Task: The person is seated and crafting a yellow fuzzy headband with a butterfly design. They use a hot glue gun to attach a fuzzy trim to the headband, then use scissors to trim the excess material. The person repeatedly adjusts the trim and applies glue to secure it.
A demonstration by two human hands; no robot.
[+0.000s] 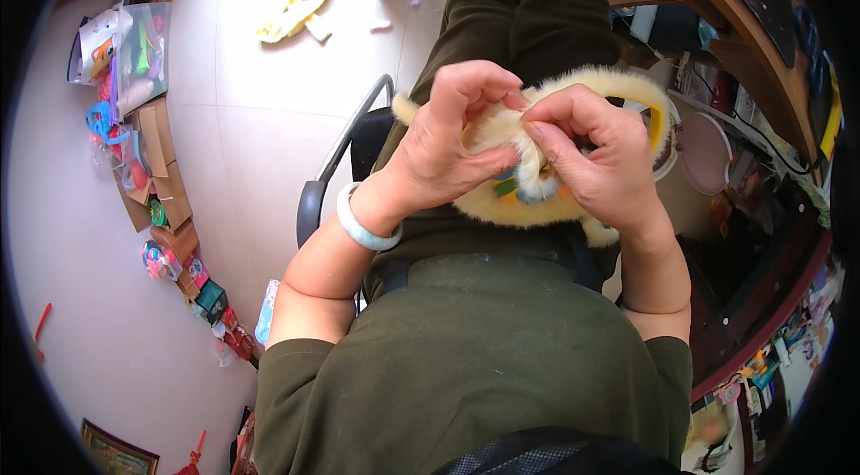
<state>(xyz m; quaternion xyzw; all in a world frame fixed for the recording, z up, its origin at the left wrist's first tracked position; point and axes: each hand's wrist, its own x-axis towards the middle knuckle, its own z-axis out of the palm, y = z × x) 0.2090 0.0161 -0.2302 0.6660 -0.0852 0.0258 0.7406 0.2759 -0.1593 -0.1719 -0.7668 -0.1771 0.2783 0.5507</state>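
Note:
A fluffy pale-yellow plush piece point(618, 81) rests across my lap. It has a rounded furry border, a bright yellow inner edge at its right side, and a green and orange patch near the middle. My left hand point(448, 139) curves round a raised furry part point(497, 130) of it, thumb below and fingers above. My right hand point(600, 148) pinches the same furry part between thumb and fingertips, close to my left fingers. Whether anything small is between the right fingertips cannot be made out. A pale bangle point(363, 224) circles my left wrist.
Yellow fabric scraps point(305, 4) lie on the tiled floor ahead to the left. A chair armrest point(313, 202) is beside my left forearm. Boxes and bags point(148, 116) line the left wall. On my right stands a wooden desk point(717, 9) with a cable beneath it.

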